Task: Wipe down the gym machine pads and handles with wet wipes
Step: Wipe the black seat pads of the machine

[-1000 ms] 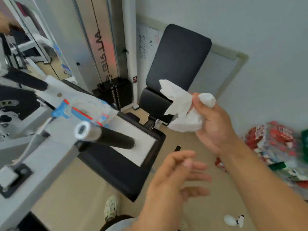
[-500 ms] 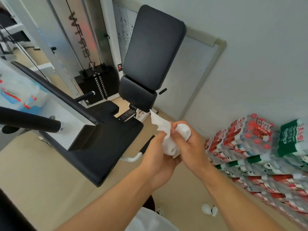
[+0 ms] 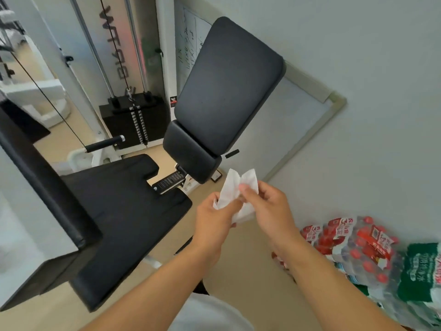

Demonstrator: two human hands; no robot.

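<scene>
A crumpled white wet wipe (image 3: 232, 189) is held between both hands in front of me. My left hand (image 3: 216, 220) grips its lower left part and my right hand (image 3: 267, 206) pinches its upper right part. Behind the hands stands the machine's tall black back pad (image 3: 229, 82) with a smaller black lower pad (image 3: 191, 154) under it. The flat black seat pad (image 3: 124, 211) lies left of my hands. A black handle grip (image 3: 105, 143) sticks out near the weight stack.
A black weight stack (image 3: 133, 120) with cables and guide rods stands at the back left. Shrink-wrapped packs of water bottles (image 3: 372, 254) are stacked on the floor at the right. A whiteboard (image 3: 293, 120) leans on the wall behind the back pad. A black padded bar (image 3: 43, 182) crosses the left side.
My left hand has come up and taken hold of the wipe, and both hands have spread it apart. The view has swung from the roller and frame toward the back pad.
</scene>
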